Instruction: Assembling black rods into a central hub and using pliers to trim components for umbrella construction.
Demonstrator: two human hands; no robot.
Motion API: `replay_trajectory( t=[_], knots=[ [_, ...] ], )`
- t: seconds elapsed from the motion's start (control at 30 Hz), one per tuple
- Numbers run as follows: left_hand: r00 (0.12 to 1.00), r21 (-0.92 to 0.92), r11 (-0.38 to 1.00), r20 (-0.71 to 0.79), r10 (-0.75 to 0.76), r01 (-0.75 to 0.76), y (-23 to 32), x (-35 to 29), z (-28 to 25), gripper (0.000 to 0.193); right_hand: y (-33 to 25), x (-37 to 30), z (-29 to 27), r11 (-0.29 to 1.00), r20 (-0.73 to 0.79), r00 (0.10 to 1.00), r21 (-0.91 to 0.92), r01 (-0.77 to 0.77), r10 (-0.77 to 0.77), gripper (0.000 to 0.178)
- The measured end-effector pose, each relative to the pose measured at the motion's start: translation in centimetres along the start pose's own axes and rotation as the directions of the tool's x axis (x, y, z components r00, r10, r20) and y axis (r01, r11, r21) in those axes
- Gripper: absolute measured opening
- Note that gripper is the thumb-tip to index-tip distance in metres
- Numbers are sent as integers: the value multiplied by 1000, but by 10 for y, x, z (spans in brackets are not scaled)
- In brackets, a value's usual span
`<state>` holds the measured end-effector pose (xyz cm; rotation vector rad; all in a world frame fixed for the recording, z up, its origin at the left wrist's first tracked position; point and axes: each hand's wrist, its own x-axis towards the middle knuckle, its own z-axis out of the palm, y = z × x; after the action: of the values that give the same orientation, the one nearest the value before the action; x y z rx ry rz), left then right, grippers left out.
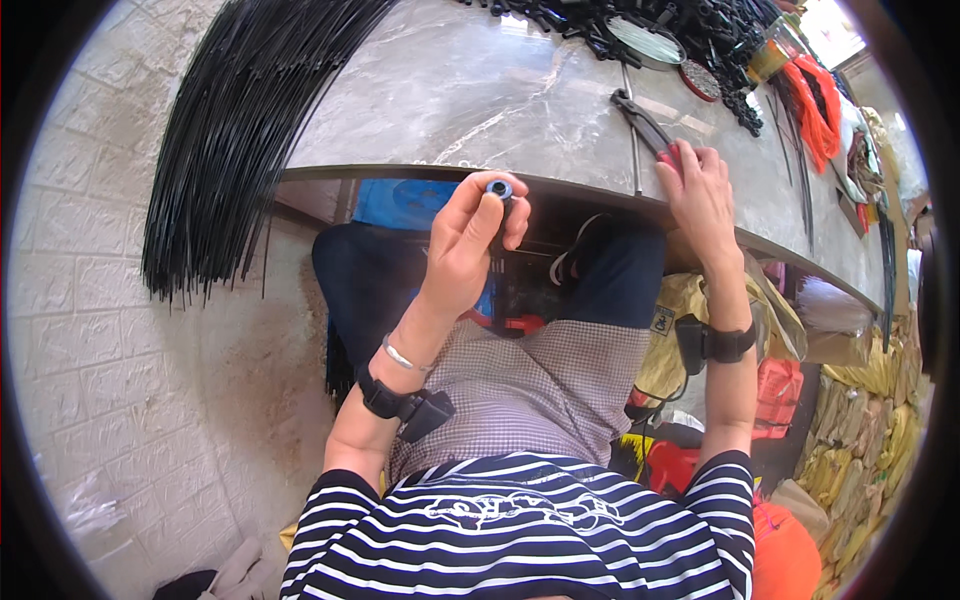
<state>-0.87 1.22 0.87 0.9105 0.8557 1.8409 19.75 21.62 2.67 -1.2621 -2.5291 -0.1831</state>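
My left hand (462, 245) is raised just off the table's front edge, its fingers closed round a small dark cylindrical part (499, 189). The part's open end faces up and shows a bluish ring with a dark hole; the rest is hidden in the fingers. Over the right side of the table, my right hand (703, 205) is closed on the red handles of a pair of pliers (643, 124). The dark jaws of the pliers point away to the left. A thin metal rod (635, 150) lies beside them, running toward the front edge.
Long thin black rods (235, 140) hang over the table's (430, 110) left end. At the back right are a heap of black parts (710, 30), a round shallow dish (645, 42) and a small red-rimmed round tin (700, 80). An orange bag (815, 115) lies farther right.
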Motion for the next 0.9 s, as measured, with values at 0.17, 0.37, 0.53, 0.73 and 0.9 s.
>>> replay_trajectory(
  t=[0.17,0.37,0.53,0.73,0.9],
  knots=[
    [995,28,999,-99,-19,22,2,9,-1,52,0,4,-14,857,24,992,506,95,-125,31],
    [948,21,1000,-317,8,-1,2,14,0,54,-57,-57,-96,248,578,710,815,-523,-402,34],
    [905,70,991,-418,-78,118,5,15,15,58,-83,-72,-92,125,618,562,726,-676,-550,42],
    [926,110,985,-367,-84,133,6,8,10,60,-84,-70,-88,77,611,501,678,-731,-614,46],
    [948,212,968,-313,-61,133,10,3,7,60,-78,-67,-91,72,642,424,598,-798,-638,43]
  ],
)
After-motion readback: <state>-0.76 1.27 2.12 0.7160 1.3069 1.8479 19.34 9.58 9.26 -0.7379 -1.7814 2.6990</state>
